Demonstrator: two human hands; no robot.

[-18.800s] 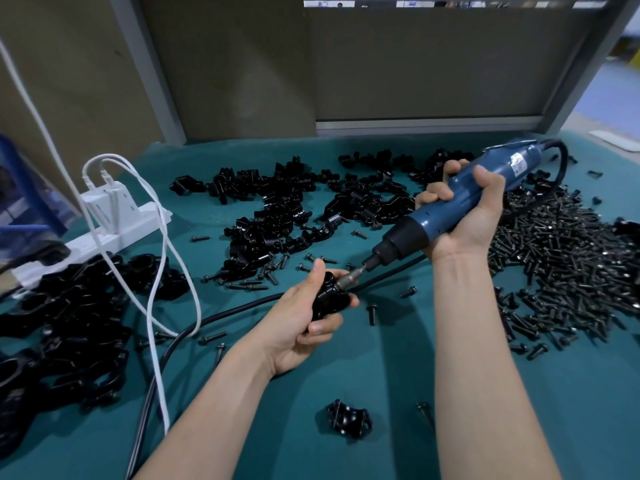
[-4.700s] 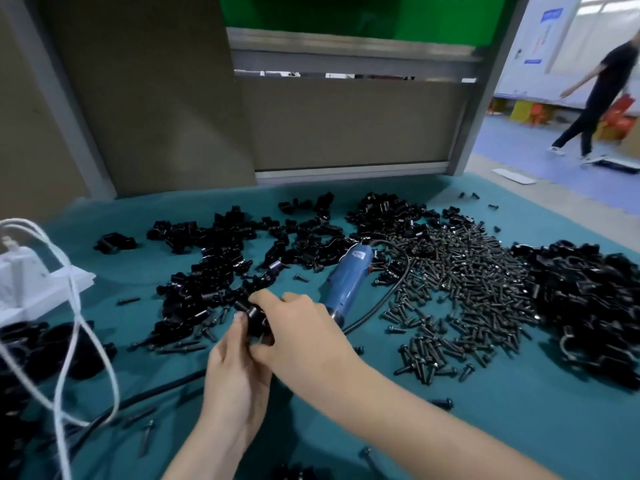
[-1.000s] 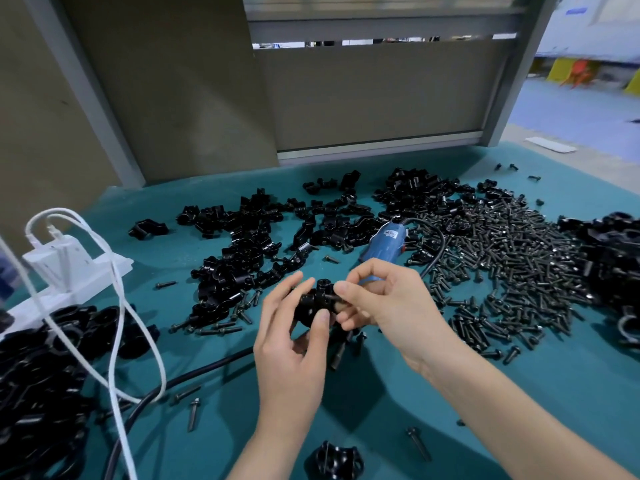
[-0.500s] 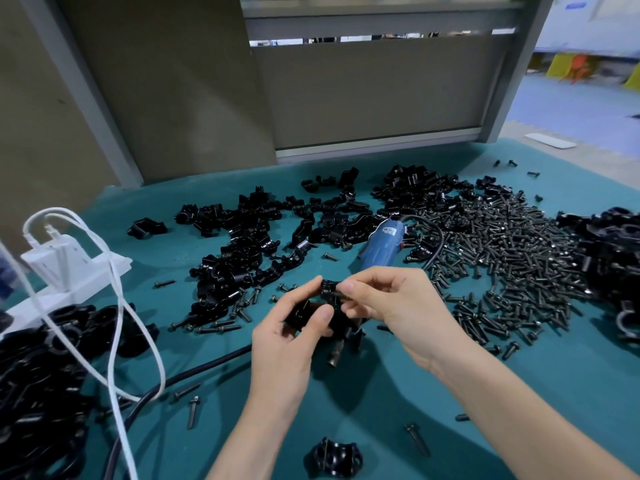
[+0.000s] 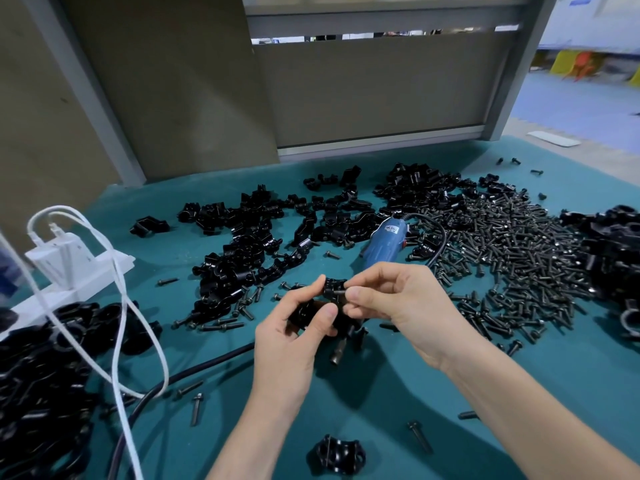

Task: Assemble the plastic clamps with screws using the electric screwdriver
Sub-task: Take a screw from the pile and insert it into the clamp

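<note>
so, left hand [image 5: 294,337] has its grip curled round a black clamp [image 5: 311,311] just above the tabletop [image 5: 381,393], right hand [image 5: 405,306] pinching a screw [image 5: 341,292] against the clamp's top. blue screwdriver [image 5: 384,245] lies flat just behind them, beside the screw pile [image 5: 519,258].

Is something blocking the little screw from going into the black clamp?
Nothing visible is. The right hand pinches the screw right against the clamp that the left hand holds, and no other thing sits between them. The hole itself is too dark to make out.
</note>
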